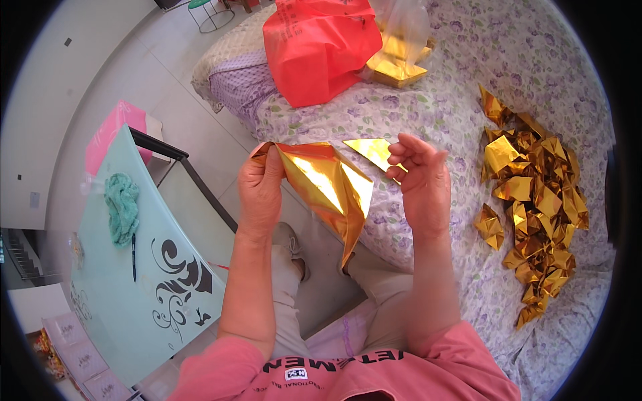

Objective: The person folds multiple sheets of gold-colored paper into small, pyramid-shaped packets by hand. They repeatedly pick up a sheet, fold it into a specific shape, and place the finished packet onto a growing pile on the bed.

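Observation:
My left hand pinches one corner of a large sheet of shiny gold foil paper. The sheet hangs creased in the air above my knees, its lower tip pointing down. To its right, my right hand is raised with fingers apart and slightly curled, touching no part of that sheet. Behind the right fingers, a flat gold foil piece lies on the flowered bedding, partly hidden by the hand. A heap of folded gold foil shapes is spread on the bed at the right, with one folded shape beside it.
A red bag stands on the bed, next to a clear plastic bag with gold foil stacks. At left, a glass table holds a teal cloth and a pen. A pink box stands behind it.

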Motion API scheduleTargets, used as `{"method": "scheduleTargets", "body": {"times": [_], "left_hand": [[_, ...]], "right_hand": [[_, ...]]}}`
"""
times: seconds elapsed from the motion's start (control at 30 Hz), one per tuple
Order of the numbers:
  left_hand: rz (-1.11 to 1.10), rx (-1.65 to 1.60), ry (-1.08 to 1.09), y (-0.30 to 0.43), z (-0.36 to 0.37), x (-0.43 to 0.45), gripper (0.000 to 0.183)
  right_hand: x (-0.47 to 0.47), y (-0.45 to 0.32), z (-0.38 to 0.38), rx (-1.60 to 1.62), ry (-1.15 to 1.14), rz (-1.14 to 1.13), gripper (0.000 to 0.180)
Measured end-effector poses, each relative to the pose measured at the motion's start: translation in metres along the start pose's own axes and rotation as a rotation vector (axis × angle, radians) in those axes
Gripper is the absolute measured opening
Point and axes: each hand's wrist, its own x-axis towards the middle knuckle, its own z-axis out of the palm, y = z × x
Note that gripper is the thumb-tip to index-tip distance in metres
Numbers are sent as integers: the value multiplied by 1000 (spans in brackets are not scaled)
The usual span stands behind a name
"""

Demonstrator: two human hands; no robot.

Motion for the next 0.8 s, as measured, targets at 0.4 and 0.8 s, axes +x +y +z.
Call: {"method": "scheduleTargets", "body": {"times": [0.4, 0.8], "left_hand": [[-16, 226, -409, 7, 12, -2, 18], [59, 164, -485, -1, 11, -1, 12]], "right_hand": [[-7, 1, 5, -52, -207, 408, 15], [-8, 7, 7, 174, -197, 693, 8]]}}
